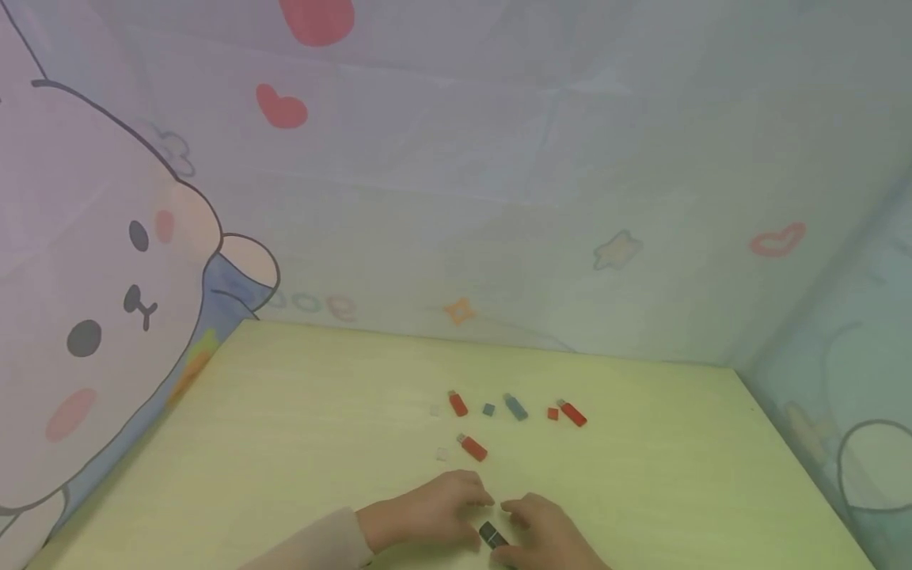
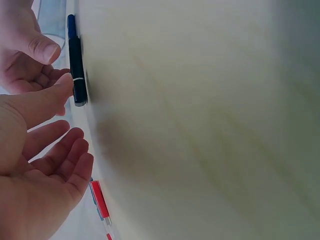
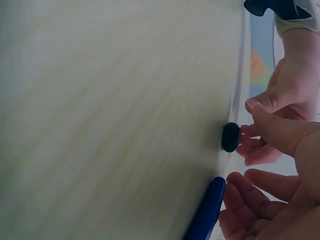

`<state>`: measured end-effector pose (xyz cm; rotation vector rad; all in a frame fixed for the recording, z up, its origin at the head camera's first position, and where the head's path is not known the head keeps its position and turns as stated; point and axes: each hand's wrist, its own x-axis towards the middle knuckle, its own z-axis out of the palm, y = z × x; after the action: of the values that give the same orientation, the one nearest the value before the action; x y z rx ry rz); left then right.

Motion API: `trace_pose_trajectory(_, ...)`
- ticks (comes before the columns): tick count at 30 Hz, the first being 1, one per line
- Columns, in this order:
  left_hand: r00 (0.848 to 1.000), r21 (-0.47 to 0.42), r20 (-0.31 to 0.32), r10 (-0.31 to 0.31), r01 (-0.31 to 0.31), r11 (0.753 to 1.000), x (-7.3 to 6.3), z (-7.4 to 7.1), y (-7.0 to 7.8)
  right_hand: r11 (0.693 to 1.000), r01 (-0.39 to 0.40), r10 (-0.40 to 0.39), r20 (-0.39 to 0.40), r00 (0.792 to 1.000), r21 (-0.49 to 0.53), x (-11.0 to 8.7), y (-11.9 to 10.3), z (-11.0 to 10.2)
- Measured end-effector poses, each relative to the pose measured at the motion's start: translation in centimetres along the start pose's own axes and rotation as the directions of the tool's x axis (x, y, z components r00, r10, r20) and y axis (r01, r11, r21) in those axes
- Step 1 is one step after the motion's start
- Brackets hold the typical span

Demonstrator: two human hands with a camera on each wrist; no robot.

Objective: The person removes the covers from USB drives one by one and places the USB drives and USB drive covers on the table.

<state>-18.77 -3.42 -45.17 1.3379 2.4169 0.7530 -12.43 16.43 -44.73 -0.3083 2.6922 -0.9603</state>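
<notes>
A black USB stick (image 1: 492, 534) with a pale line round it lies on the table between my two hands. My left hand (image 1: 443, 508) has its fingers loosely bent, thumb tip close beside the stick's near end in the left wrist view. Opposite it is my right hand (image 1: 547, 540), thumb and fingers spread apart and partly covering the stick's far end in the head view. A blue stick-shaped thing (image 3: 206, 210) lies by the right hand's fingertips, hidden from the head view. Nothing is gripped by either hand.
Farther back lie red USB sticks (image 1: 473, 448) and a blue-grey USB stick (image 1: 515, 407). Beside them are a red cap (image 1: 552, 413), a blue-grey cap (image 1: 488, 409) and a clear cap (image 1: 442, 454). A printed cloth (image 1: 456, 198) hangs behind the pale table (image 1: 677, 459).
</notes>
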Motion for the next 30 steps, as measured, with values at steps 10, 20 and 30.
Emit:
trace_pose_trajectory(10,0.999,0.066,0.038,0.030,-0.032,0.997,0.56,0.36,0.26,1.000,0.023,-0.023,0.066,0.998,0.009,0.53,0.13,0.39)
trace_pose_trajectory(20,0.999,0.107,0.030,0.046,-0.049,0.993,0.81,0.69,0.39,1.000,0.002,-0.002,0.073,0.997,0.005,0.76,0.08,0.62)
trace_pose_trajectory(30,0.999,0.085,0.001,0.047,-0.046,0.995,0.81,0.74,0.60,0.999,-0.042,0.040,0.093,0.995,0.018,0.81,-0.33,0.60)
